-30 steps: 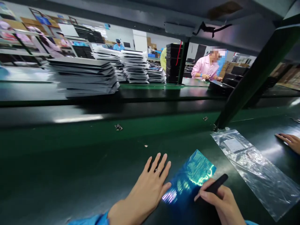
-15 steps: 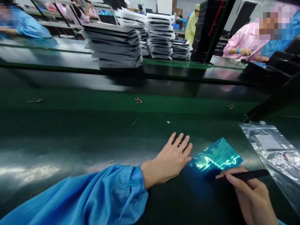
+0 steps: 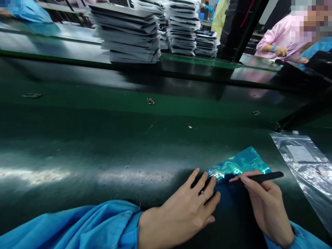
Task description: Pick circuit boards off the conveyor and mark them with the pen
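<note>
A shiny blue-green sheet of film [image 3: 242,160] lies on the dark green bench, its lower part in shadow. My left hand [image 3: 192,207], with a ring on one finger, is flat with its fingers spread, and its fingertips are at the film's left edge. Held like a pen in my right hand [image 3: 269,204] is a slim black tool that looks like tweezers [image 3: 271,176]. My right fingers are over the film's lower right side, and the tool's tip is hidden by them.
A clear zip bag [image 3: 301,154] with a white label lies at the right. Small parts [image 3: 150,101] sit in a row farther back. On the raised shelf stand stacks of flat panels with white sheets [image 3: 129,38]. Across from me a person in pink [image 3: 277,38] works.
My left hand has moved down, nearer to me, and rests by the film's left edge. My right hand has shifted left and up over the film. The view has tilted downward.
</note>
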A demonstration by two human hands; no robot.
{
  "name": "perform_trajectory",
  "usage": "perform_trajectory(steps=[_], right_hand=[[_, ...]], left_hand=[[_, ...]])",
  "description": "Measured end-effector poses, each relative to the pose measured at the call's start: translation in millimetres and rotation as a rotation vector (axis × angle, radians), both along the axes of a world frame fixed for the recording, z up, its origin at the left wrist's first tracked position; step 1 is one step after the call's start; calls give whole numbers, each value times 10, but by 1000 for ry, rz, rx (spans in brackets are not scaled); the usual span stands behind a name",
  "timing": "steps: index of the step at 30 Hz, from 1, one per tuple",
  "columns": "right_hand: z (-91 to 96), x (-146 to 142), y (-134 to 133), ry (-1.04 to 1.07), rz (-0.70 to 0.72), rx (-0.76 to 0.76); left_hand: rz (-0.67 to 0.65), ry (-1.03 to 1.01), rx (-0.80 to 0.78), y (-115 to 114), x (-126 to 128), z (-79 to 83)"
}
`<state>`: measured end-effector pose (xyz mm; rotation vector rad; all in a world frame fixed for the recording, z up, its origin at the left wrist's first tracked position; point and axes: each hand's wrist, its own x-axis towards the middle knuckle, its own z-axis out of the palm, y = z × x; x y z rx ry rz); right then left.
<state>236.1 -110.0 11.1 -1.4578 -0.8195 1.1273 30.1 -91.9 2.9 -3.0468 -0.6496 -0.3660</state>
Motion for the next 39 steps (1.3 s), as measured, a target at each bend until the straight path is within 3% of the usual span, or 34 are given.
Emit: perform_trajectory(steps=[6,11,18,32,39], right_hand=[[27,-12,196,-47,111,15],[10,-2,164,-160,164,-19],[123,7,138,-1,195,-160],[-39,30,126,-181,214,-36],[-30,-14,91,-203,184,20]], left_hand=[[50,-20,14,8,11,-73],[35,20,70,19,21,-59],[23,45,56,49,0,7],[1,29,36,80,-17,23],[14,3,30,84,-14,29]])
